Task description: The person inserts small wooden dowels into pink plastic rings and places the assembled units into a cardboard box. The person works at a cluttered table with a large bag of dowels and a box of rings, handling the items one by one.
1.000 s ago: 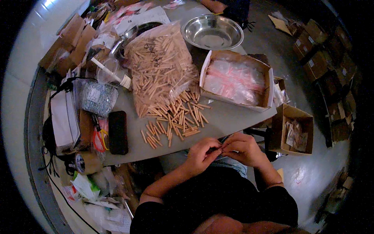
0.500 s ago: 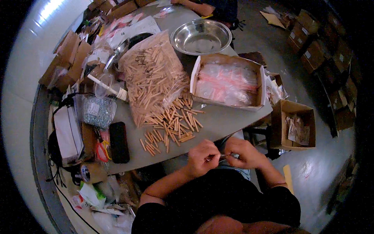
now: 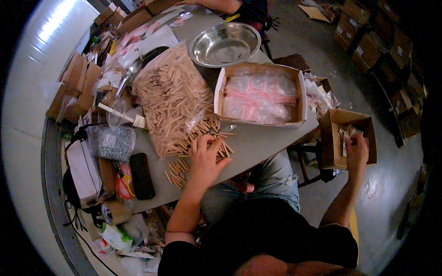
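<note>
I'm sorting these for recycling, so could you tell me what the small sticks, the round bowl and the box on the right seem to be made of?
Small sticks: apparently bare wood, pale tan and matte. Round bowl: metal, probably steel, with a shiny grey, reflective surface. Box on the right: brown corrugated cardboard, dull, with folded flaps.

Grey table (image 3: 258, 145) under loose wooden pegs (image 3: 202, 145)

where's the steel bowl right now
In the head view the steel bowl sits at the table's far end, just beyond the cardboard box of plastic bags and right of the big bag of wooden pegs.
</note>
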A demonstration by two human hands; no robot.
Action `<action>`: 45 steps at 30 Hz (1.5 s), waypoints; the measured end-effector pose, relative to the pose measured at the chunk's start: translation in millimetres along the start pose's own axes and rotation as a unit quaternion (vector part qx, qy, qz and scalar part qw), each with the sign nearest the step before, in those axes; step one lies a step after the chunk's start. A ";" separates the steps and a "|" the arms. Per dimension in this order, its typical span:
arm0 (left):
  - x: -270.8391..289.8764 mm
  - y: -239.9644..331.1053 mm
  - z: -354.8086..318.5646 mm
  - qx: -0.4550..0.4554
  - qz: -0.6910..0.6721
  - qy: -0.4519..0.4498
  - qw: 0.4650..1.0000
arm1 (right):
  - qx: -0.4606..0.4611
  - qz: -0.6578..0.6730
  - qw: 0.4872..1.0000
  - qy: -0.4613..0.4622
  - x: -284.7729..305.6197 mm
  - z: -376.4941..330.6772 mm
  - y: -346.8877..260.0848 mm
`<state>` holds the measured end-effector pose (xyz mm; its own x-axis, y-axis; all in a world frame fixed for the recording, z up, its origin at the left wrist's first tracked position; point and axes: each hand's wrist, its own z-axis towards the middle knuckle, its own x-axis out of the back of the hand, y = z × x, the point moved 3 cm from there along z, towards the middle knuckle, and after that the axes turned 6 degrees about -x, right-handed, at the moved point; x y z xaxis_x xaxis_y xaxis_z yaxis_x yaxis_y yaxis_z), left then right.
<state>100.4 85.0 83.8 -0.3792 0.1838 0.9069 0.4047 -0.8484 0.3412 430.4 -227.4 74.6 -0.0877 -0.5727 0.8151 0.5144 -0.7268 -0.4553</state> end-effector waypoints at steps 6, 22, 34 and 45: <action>-1.2 3.9 6.9 -0.029 -0.008 0.034 0.999 | 0.034 0.103 0.981 -0.159 -40.8 -24.1 -77.8; -7.1 32.7 -25.1 0.023 -0.323 0.094 0.942 | 0.223 0.470 0.767 -0.375 -62.8 -79.0 -237.4; 18.1 67.3 -18.3 0.050 -0.544 -0.009 0.838 | 0.136 0.556 0.694 -0.437 -56.2 -85.2 -232.0; 17.9 41.9 -3.0 0.014 -0.367 0.031 0.929 | 0.053 0.473 0.859 -0.187 -46.8 -36.0 -182.0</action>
<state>108.1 51.2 113.6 -0.6096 0.6781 0.4106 0.0391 -0.4916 0.8699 310.2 -81.9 106.5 0.6823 -0.7121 0.1652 0.2811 0.0470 -0.9585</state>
